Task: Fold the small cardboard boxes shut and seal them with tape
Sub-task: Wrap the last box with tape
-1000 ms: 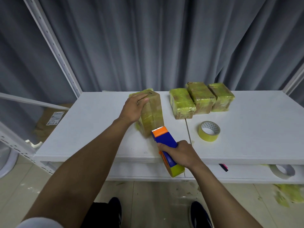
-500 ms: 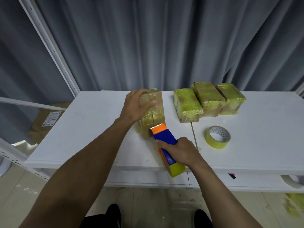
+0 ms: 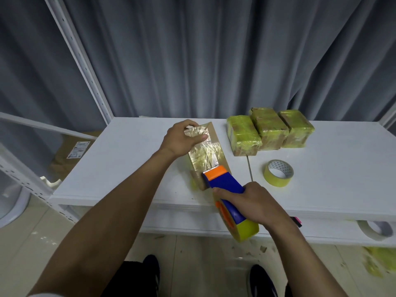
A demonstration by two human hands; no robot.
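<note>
Head view: left hand (image 3: 182,139) grips the box (image 3: 206,154), right hand (image 3: 254,202) holds the tape dispenser (image 3: 224,183); mid-seal, I'd say, cutting the strip next.

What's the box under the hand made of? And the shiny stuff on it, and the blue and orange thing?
The box looks like brown cardboard, matte and tan where bare. The tape on it seems thin yellowish plastic film: glossy, wrinkled, catching glare. The tape dispenser looks like hard plastic, smooth, in solid blue and orange.
</note>
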